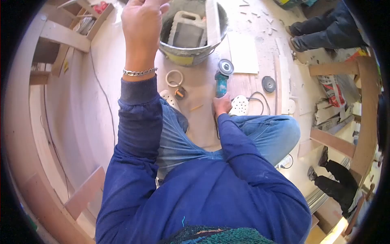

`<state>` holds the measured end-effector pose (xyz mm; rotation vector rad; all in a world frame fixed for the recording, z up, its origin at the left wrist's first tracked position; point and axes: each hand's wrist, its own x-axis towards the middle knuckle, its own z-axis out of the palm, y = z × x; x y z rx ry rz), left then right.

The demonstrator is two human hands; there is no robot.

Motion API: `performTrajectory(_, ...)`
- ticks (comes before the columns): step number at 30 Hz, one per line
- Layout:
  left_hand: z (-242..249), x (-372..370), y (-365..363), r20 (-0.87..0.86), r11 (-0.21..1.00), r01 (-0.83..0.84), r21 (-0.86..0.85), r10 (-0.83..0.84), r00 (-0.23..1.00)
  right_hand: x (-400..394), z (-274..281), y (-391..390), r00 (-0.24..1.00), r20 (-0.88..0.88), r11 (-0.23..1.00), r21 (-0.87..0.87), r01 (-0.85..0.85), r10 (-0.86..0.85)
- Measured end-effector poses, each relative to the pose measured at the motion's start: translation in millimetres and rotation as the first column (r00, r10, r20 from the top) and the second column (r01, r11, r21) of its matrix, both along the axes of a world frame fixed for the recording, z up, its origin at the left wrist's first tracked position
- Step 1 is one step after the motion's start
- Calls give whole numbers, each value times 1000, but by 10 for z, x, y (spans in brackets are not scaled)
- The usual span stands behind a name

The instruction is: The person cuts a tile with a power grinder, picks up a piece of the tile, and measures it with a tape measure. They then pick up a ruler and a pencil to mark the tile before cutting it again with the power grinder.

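My left hand (142, 22) is raised at the top edge, beside the bucket. Its fingers look curled, but the frame cuts them off, so anything in them is hidden. My right hand (222, 105) is wrapped round the body of a teal angle grinder (222, 84), whose round disc (226, 67) faces up. A white tile or board (243, 53) lies just beyond the disc. Near my shoes are a pale ring (174, 85), a small black-and-orange round object (180, 94) and a pencil (196, 107).
A dirty bucket (187, 60) ahead contains a jerrycan (200, 19) and a pale plank (213, 24). A dark disc (268, 84) and a cable (264, 101) lie at right. Other people's legs (325, 30) and wooden frames (365, 89) stand farther right; scraps litter the floor.
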<state>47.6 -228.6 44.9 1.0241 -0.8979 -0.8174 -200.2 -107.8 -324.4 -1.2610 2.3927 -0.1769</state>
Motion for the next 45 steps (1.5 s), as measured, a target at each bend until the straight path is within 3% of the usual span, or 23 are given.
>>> performTrajectory(11,37,-184,84,-44,999,-24,21,25,999,-14,-459,250,996,-86,999,-26,-22,20)
performTrajectory(13,110,-256,81,-44,989,-61,135,68,997,-64,-483,216,996,-91,1000,-1,-8,7)
performTrajectory(15,69,-265,72,-34,988,-52,143,57,998,-112,-488,189,997,-41,988,144,-56,62)
performTrajectory(19,-78,-213,3,-30,996,26,87,-24,999,-73,-139,114,1000,2,994,112,17,-18)
performTrajectory(22,-158,-169,-65,-29,993,64,100,-61,998,-85,-11,24,985,12,984,-42,172,-171)
performTrajectory(24,-199,-204,-100,-19,989,96,109,-94,995,-137,-20,-151,934,127,883,-306,356,-333)
performTrajectory(25,-233,-224,-139,-20,989,105,100,-104,994,-169,71,-305,923,210,824,-417,383,-322)
performTrajectory(26,-282,-237,-187,-37,986,126,113,-123,992,-211,258,-501,910,289,750,-518,411,-298)
performTrajectory(28,-255,-333,-160,-12,983,109,145,-108,994,-326,797,-910,896,439,555,-730,399,-67)
performTrajectory(29,-260,-363,-146,-8,983,117,144,-117,993,-388,1229,-1043,888,459,535,-746,396,-18)
performTrajectory(30,-300,-406,-148,34,976,140,167,-147,989,-516,1557,-1197,935,353,515,-801,306,-7)
performTrajectory(31,-340,-455,-140,74,968,162,190,-179,981,-611,2092,-1242,928,372,532,-790,305,20)
performTrajectory(33,-362,-578,-37,102,971,179,156,-196,975,-994,2677,-1425,952,257,426,-889,166,165)
performTrajectory(34,-361,-630,8,119,961,187,204,-214,970,-1114,3021,-1411,895,327,348,-912,216,303)
performTrajectory(35,-369,-674,39,137,949,190,251,-229,964,-1403,3090,-1531,887,231,246,-959,139,400)
performTrajectory(36,-614,-662,-65,81,965,215,149,-228,970,-1417,3258,-1524,919,186,155,-978,139,347)
performTrajectory(37,-707,-674,-81,87,965,215,151,-230,969,-1410,3468,-1363,916,239,230,-958,170,321)
performTrajectory(39,-803,-690,-91,153,942,235,240,-276,949,-1601,3479,-1168,776,493,443,-841,309,394)
performTrajectory(40,-867,-683,-108,210,930,220,294,-288,934,-1686,3419,-1153,765,501,442,-840,316,405)
performTrajectory(42,-1103,-670,-261,284,943,160,292,-245,927,-1782,3229,-1147,709,689,700,-582,414,153)
performTrajectory(43,-1289,-636,-376,320,949,137,284,-228,920,-1775,3205,-1147,695,703,701,-572,425,152)
performTrajectory(45,-1555,-622,-571,364,940,95,328,-219,905,-1778,3279,-1162,635,700,637,-659,400,325)
